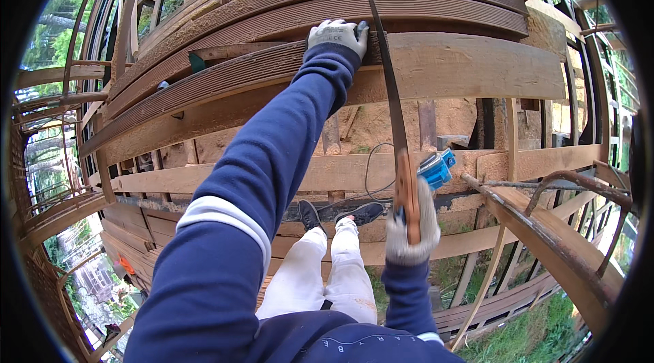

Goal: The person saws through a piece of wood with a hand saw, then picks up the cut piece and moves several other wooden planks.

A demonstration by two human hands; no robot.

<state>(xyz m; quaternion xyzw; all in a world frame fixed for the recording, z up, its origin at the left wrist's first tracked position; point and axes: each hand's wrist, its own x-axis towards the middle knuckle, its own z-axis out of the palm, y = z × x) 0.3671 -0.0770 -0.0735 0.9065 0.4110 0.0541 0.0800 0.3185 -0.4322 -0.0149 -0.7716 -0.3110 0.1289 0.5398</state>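
Note:
My right hand [413, 233], in a pale work glove, is closed around the wooden handle of a handsaw [392, 101]. Its long dark blade points away from me, crossing the boards at the right end of a ribbed brown decking board [225, 84]. Whether the teeth touch wood cannot be told. Just left of the blade, my gloved left hand [338, 37] grips that decking board from above, fingers bent over its far side. Under the board's end lies a smooth plank [477, 67] reaching right. More ribbed boards [422, 5] are stacked behind it.
A blue power tool [437, 169] with a dark cord rests on a beam right of the saw handle. Open joists [306, 174] run across, with sandy ground below. Rusty metal pipes [552, 233] stand at right. My shoes [359, 214] are on the framing.

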